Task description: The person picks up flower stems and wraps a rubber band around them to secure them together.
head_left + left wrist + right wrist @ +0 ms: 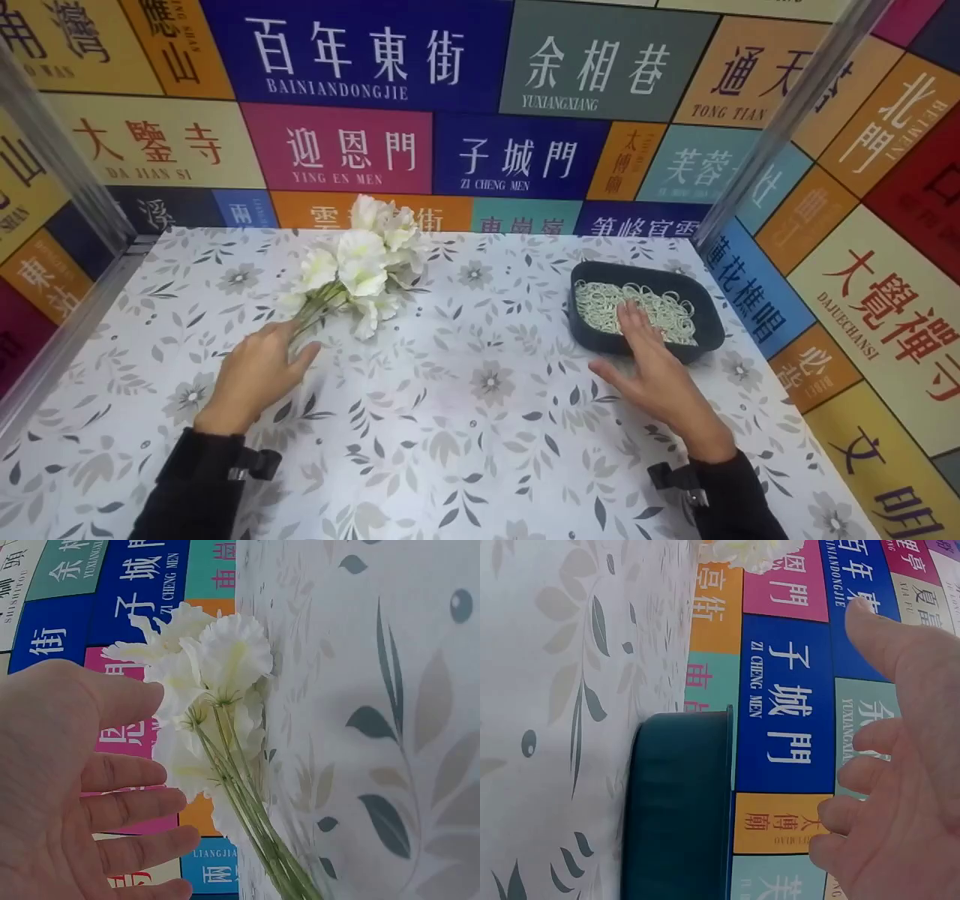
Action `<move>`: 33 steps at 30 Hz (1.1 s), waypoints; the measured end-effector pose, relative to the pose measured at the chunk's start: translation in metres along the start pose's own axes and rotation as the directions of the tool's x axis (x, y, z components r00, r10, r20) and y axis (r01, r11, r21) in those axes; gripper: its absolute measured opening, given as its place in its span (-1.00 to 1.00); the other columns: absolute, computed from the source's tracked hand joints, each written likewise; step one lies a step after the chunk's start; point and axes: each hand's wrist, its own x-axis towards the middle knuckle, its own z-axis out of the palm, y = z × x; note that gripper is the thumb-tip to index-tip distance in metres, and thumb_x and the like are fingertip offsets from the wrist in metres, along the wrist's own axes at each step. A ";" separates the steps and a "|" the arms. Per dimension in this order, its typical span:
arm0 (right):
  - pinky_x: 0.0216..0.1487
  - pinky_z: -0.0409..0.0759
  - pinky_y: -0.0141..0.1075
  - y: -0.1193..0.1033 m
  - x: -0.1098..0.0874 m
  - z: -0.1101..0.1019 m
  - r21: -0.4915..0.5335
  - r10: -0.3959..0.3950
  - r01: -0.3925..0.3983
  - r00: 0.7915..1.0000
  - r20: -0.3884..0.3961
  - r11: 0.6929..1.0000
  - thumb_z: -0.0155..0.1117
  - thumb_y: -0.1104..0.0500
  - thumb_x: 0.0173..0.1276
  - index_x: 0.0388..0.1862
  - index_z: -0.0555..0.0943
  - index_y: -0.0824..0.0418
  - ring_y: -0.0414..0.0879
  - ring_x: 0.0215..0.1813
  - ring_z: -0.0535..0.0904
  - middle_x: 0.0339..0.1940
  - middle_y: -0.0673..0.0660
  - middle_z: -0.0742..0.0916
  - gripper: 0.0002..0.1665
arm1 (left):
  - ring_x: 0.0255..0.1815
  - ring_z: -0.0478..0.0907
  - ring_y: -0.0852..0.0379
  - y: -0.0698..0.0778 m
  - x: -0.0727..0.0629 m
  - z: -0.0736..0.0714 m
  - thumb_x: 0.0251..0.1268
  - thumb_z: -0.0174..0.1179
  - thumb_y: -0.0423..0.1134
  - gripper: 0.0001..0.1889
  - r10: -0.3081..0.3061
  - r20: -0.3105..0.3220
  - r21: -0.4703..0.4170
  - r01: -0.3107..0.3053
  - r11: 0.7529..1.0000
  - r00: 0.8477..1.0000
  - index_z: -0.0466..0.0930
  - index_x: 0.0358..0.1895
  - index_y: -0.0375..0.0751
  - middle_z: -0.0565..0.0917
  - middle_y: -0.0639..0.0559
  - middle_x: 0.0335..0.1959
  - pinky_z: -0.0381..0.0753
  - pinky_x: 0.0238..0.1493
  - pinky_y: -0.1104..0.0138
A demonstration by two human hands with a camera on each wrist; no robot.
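A bunch of white artificial flowers [364,259] lies on the table at the left, its green stems [319,301] pointing toward the person. Over the stem ends is my left hand [259,371]; in the left wrist view its fingers [142,810] are extended and apart from the stems [255,817]. At the right stands a dark rectangular tub [585,330] holding many pale rubber-band-like loops [600,304]. My right hand [660,382] hovers over the tub's near side, fingers loosely extended with nothing in them. The right wrist view shows the tub's side wall [679,802] beside that hand.
The table [480,442] has a white cloth with grey leaves and flowers. Colourful sign-patterned panels [375,52] rise behind it and at both sides, with metal corner posts [780,120]. Both sleeves [199,472] carry a strap at the wrist.
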 end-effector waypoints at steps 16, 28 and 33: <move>0.47 0.33 0.19 -0.013 -0.005 0.014 0.114 0.089 -0.113 0.976 0.197 0.987 0.28 -0.39 0.28 0.62 -0.06 0.32 0.38 0.44 0.38 0.57 0.42 0.22 0.28 | 0.25 0.43 -0.53 -0.035 0.043 -0.023 0.43 0.09 0.13 -0.21 -0.103 0.436 0.020 0.105 0.994 0.894 0.33 0.32 -0.62 0.45 -0.58 0.27 0.44 0.24 -0.29; 0.61 0.04 0.07 -0.009 0.010 0.038 0.338 0.043 -0.157 0.946 0.321 0.928 0.29 -0.23 0.38 0.60 -0.17 0.42 0.27 0.61 0.09 0.62 0.40 0.05 0.23 | -0.25 0.49 -0.13 -0.028 0.065 0.004 0.36 0.20 0.08 -0.43 -0.193 0.472 -0.042 0.241 0.970 0.860 0.46 0.00 -0.49 0.59 -0.33 -0.14 0.52 -0.15 0.03; 0.59 0.07 0.09 -0.010 0.014 0.047 0.431 0.021 -0.182 0.936 0.352 0.884 0.33 -0.12 0.39 0.59 -0.15 0.44 0.30 0.60 0.15 0.59 0.45 0.14 0.19 | -0.41 0.45 -0.05 -0.028 0.068 0.007 0.28 0.25 0.02 -0.58 -0.251 0.441 -0.003 0.281 0.960 0.862 0.47 -0.25 -0.36 0.54 -0.17 -0.36 0.42 -0.38 0.21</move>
